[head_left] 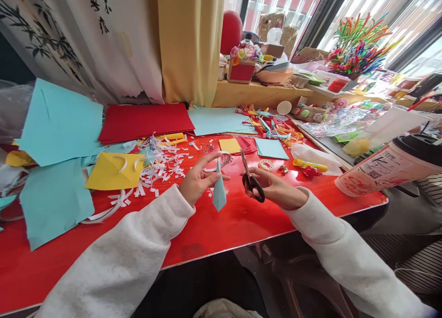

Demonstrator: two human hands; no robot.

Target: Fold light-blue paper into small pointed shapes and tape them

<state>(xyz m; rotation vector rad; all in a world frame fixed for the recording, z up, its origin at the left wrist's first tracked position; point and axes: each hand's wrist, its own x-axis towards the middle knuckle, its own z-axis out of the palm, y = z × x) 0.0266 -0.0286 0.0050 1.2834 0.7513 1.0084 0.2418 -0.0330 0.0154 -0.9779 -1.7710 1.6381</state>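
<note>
Between the thumb and fingers of my left hand (200,177) is a folded light blue paper piece (219,194), its pointed end hanging down above the red table (221,235). My right hand (271,185) grips black-handled scissors (255,187), with the blades pointing up and slightly left. The scissors and the folded paper are apart. Behind my hands lie a small yellow paper stack (229,146), a light blue square stack (271,149) and a roll of tape (266,165).
White paper scraps (165,161) and a yellow folded paper (115,171) lie to the left, beside large light blue sheets (57,198). Red sheets (147,122) are at the back. A yellow glue stick (310,165) and a large drink cup (390,166) stand or lie at the right.
</note>
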